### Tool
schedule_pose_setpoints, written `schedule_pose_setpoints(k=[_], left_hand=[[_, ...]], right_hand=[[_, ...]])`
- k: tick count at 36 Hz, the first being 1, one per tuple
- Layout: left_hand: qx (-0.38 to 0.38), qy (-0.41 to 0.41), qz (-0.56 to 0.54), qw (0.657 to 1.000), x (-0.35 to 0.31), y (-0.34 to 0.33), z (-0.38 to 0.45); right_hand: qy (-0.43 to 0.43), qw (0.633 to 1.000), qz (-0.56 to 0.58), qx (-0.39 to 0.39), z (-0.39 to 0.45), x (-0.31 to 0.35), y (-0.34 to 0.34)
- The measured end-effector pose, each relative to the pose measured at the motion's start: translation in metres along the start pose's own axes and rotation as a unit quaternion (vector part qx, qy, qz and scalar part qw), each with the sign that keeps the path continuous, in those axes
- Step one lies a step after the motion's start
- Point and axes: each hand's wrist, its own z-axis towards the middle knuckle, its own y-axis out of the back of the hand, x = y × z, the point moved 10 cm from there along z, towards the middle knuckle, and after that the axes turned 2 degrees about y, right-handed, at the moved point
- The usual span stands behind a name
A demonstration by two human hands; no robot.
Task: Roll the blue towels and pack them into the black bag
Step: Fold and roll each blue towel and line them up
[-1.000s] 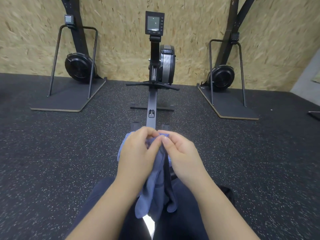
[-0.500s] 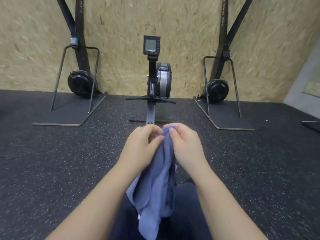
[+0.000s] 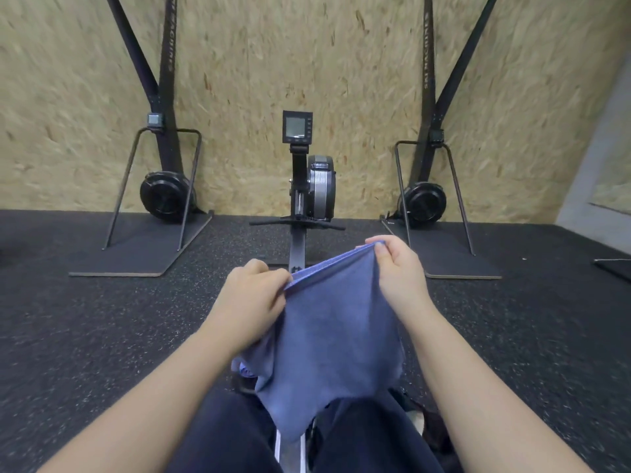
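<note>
Head view shows the left hand (image 3: 254,300) and the right hand (image 3: 397,271) each pinching one end of the top edge of a blue towel (image 3: 333,336), thumb pressed against curled fingers with the hem caught between them. Between the two pinches the hem runs as a taut line, higher at the right fingers than at the left. Below the fingers the cloth hangs in a wide sheet down to the person's dark-clad knees, narrowing to a point between them; a bunched fold sags under the left wrist.

Half a second ago the two hands were nearly touching and the towel dangled as a narrow crumpled strip beneath them. Now the fingers have drawn well apart, and the cloth has opened out. The view has also tipped up, so more of the wall shows beyond the fingertips than before. I judge this as the spreading step: the towel is being flattened so it can be rolled, and no rolling has begun.

Beyond the fingers stands a rowing machine (image 3: 309,186). The black bag cannot be picked out with any certainty.
</note>
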Motion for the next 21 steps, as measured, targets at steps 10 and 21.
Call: schedule_pose_setpoints(k=[10, 21], left_hand=[[0.02, 0.011, 0.15, 0.988, 0.061, 0.001, -0.006], [-0.054, 0.052, 0.099, 0.992, 0.054, 0.04, 0.007]], right_hand=[[-0.047, 0.996, -0.012, -0.07, 0.021, -0.031, 0.036], [-0.065, 0.993, -0.077, -0.067, 0.023, -0.049, 0.039]])
